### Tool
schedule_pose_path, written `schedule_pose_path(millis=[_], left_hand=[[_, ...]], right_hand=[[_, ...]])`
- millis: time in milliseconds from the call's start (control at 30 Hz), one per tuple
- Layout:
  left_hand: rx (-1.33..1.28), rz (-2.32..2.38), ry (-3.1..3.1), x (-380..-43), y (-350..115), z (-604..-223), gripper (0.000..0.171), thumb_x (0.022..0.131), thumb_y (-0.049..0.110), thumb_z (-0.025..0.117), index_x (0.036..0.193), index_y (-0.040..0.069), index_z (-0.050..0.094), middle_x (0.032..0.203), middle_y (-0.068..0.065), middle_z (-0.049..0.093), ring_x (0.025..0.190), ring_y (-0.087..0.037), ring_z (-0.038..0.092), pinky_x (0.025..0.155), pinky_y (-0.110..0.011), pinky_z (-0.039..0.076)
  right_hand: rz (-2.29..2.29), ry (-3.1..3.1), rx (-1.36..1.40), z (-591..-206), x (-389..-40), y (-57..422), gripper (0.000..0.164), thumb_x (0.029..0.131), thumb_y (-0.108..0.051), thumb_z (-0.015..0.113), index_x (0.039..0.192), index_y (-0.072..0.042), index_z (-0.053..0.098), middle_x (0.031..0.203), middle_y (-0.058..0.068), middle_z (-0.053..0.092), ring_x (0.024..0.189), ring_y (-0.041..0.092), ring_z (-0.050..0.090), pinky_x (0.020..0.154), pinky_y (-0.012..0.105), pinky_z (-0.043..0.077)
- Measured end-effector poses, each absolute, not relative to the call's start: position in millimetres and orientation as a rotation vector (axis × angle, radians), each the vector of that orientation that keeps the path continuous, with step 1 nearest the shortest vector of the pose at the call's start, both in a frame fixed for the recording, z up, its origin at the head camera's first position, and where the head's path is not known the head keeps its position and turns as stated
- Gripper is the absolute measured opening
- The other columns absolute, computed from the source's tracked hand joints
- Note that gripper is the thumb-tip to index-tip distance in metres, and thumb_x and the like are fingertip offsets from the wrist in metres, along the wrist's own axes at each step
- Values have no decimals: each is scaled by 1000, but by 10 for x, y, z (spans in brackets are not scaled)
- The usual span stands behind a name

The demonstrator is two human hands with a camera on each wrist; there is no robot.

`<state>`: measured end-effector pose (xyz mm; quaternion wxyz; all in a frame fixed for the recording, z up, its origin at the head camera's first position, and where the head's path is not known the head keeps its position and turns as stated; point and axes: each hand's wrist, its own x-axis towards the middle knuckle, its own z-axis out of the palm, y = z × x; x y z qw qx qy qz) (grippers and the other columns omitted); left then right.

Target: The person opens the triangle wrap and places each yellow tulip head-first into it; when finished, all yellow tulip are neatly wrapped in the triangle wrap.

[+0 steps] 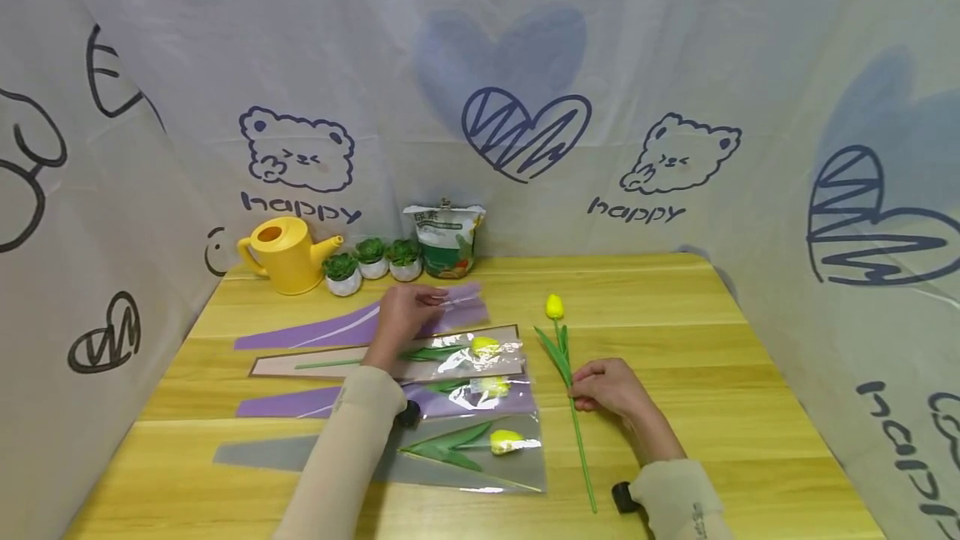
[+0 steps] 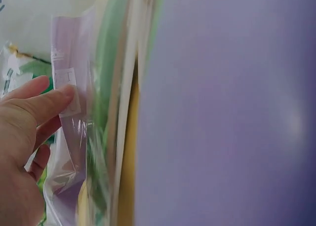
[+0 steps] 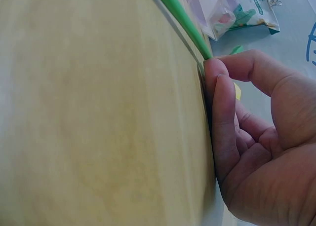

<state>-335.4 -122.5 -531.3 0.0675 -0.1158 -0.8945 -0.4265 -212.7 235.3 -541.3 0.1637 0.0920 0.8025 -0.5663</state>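
Note:
At the far purple flower sleeve [image 1: 307,332], my left hand [image 1: 405,313] pinches the clear edge near its wide end. In the left wrist view a fingertip lies on a small label [image 2: 68,83] on that sleeve. My right hand [image 1: 611,388] pinches the green stem of a loose yellow tulip [image 1: 554,307] between thumb and fingers, low over the table. That tulip lies with its bloom toward the back, right of the sleeves. Nearer me are a white sleeve [image 1: 273,365], a second purple sleeve [image 1: 277,405] and a grey sleeve [image 1: 262,452], each with a yellow tulip inside.
A yellow watering can [image 1: 292,261] stands at the back left of the wooden table [image 1: 675,307]. Beside it are three small potted succulents [image 1: 343,280] and a clipped green-and-white bag [image 1: 446,244]. A printed white cloth [image 1: 525,215] hangs behind and at both sides.

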Motion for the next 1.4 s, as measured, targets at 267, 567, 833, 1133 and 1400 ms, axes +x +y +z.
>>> schedule_pose_path(millis=[267, 567, 833, 1133, 1400], left_hand=[[-347, -1351, -2693, -3345, -1084, -5309, 17, 80, 6, 88, 95, 11, 83, 89, -5, 81, 77, -17, 75, 69, -31, 59], [-354, -1376, -2700, -3337, -1053, -5276, 13, 79, 6, 89, 89, 11, 82, 83, -4, 79, 71, -13, 71, 64, -27, 56], [-406, -1295, -2676, -3344, -1065, -5297, 8, 84, 16, 87, 90, 13, 84, 84, -2, 80, 71, -12, 71, 65, -28, 56], [-437, -1267, -2655, -3340, -1050, -5299, 5, 86, 15, 86, 88, 13, 82, 87, -1, 80, 76, -14, 73, 68, -30, 57], [-465, -1334, -2636, -3340, -1046, -5354, 6, 91, 13, 80, 91, 10, 76, 93, -7, 78, 92, -25, 75, 85, -42, 60]], right_hand=[[-1625, 2283, 280, -5421, -2129, 2359, 17, 86, 4, 74, 102, 8, 70, 79, 13, 72, 63, 15, 70, 58, 24, 58], [-1632, 2282, 278, -5447, -2139, 2350, 18, 85, 4, 76, 101, 8, 70, 78, 11, 74, 62, 14, 69, 57, 24, 58], [-1624, 2279, 294, -5436, -2145, 2348, 18, 87, 4, 75, 103, 8, 70, 79, 13, 73, 63, 15, 70, 58, 24, 58], [-1629, 2271, 303, -5437, -2162, 2355, 19, 85, 4, 77, 102, 8, 70, 78, 11, 74, 62, 14, 69, 57, 24, 58], [-1639, 2256, 304, -5431, -2158, 2359, 20, 84, 4, 77, 102, 8, 70, 78, 11, 74, 62, 14, 69, 57, 24, 58]])
